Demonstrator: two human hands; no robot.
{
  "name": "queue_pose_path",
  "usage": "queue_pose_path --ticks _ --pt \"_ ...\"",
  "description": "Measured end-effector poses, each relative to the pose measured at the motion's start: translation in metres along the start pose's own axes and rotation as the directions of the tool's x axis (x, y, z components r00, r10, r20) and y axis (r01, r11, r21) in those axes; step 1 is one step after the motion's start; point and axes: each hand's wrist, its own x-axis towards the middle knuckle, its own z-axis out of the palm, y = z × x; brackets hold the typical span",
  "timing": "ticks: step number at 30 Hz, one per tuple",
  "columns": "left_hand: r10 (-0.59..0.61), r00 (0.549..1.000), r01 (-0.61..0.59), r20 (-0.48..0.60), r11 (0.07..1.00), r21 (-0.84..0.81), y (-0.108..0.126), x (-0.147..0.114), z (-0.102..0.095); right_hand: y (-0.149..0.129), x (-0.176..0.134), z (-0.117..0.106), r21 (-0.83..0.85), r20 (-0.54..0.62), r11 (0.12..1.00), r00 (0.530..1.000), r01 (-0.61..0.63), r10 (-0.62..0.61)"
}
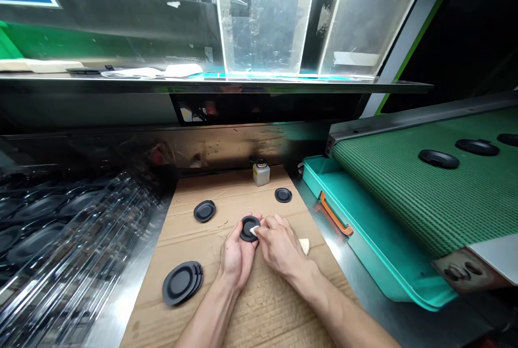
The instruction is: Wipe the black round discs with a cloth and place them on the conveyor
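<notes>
1. Head view: your left hand (pixel 236 257) cradles a black disc (pixel 246 225), fingers beneath and thumb at its edge, over the middle of the cardboard sheet (pixel 283 313) covering the worktop (pixel 121 307).
2. Your right hand (pixel 282 245) pinches a small white pad (pixel 254 230) against the disc's face. I judge work on this piece to be under way and unfinished.
3. Just beside your right hand, partly hidden, lies a cream-coloured piece (pixel 305 245), smooth-looking, toward the sheet's right edge.
4. A loose disc (pixel 204 211) lies near the sheet's left edge, and another disc (pixel 283 195) near its far right corner; both are matte, with raised rims. You have a fanned stack (pixel 180 283) by the left edge, nearer you. Which of these are done or left, I cannot tell.
5. By the sheet's far edge stands a squarish, pale, translucent bottle (pixel 261 174) with a dark top.
6. Beyond the left edge, glossy clear plastic trays (pixel 81 213) blur beside dark rounded pieces. Past the right edge sits a smooth teal bin (pixel 370 261); the mesh-textured green belt (pixel 408 186) above it carries more black pieces (pixel 439 158).
</notes>
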Motion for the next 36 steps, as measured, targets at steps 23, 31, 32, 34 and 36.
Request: queue_pose_path --ticks 23,31,32,34,36 --pt "-0.008 1.0 0.008 0.002 1.0 -0.027 -0.001 -0.002 0.0 -0.018 -0.004 -0.007 -0.069 0.146 0.997 0.989 0.018 -0.008" --pt "-0.005 1.0 0.004 -0.008 1.0 -0.023 -0.002 0.001 -0.001 -0.017 0.0 -0.009 -0.059 0.138 0.998 0.99 -0.014 0.022" --pt "-0.018 1.0 0.018 -0.009 1.0 -0.023 -0.002 0.0 -0.001 -0.017 -0.001 -0.008 -0.04 0.148 0.999 0.989 0.015 -0.008" --pt "-0.03 1.0 0.03 -0.005 0.999 -0.027 -0.002 0.0 -0.001 -0.017 -0.002 -0.008 -0.015 0.148 0.999 0.988 0.044 -0.042" --pt "-0.018 1.0 0.018 -0.001 0.999 -0.033 -0.001 0.001 -0.001 -0.016 -0.002 -0.007 -0.045 0.12 0.999 0.993 0.012 -0.006"
